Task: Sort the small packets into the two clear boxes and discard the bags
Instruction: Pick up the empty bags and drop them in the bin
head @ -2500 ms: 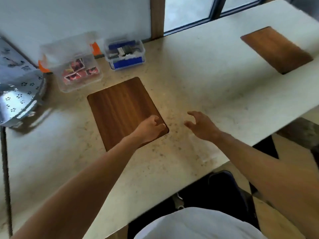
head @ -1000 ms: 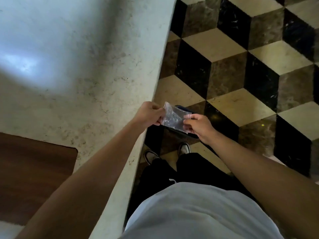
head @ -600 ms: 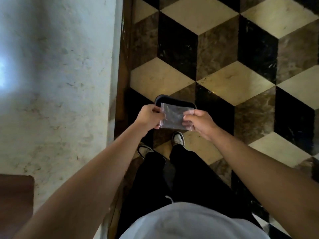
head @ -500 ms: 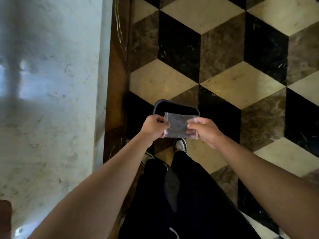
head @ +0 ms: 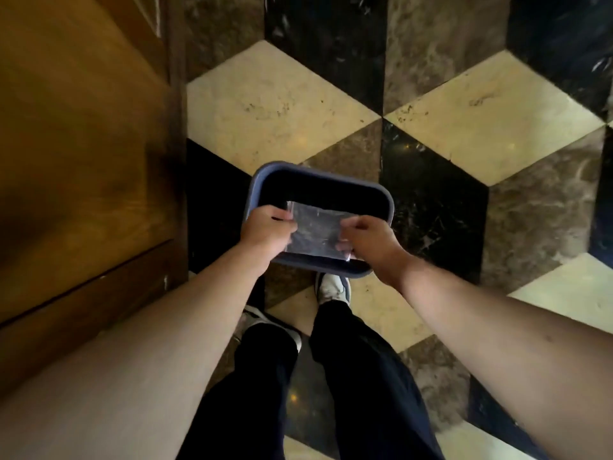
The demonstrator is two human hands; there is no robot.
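A small clear plastic bag (head: 315, 232) is stretched flat between both hands, directly over the dark opening of a blue-grey rectangular bin (head: 320, 179) that stands on the floor. My left hand (head: 267, 227) pinches the bag's left edge. My right hand (head: 365, 235) pinches its right edge. The bag looks empty, though its sheen hides detail. The two clear boxes and the packets are out of view.
A brown wooden panel (head: 83, 161) of the counter's side fills the left. The floor (head: 282, 101) is tiled in cream, brown and black diamonds. My two shoes (head: 331, 288) stand just behind the bin, with dark trouser legs below.
My view swung from the tabletop down to the floor. Both hands, first empty over the table, now hold the clear bag, and they have come over the bin's opening.
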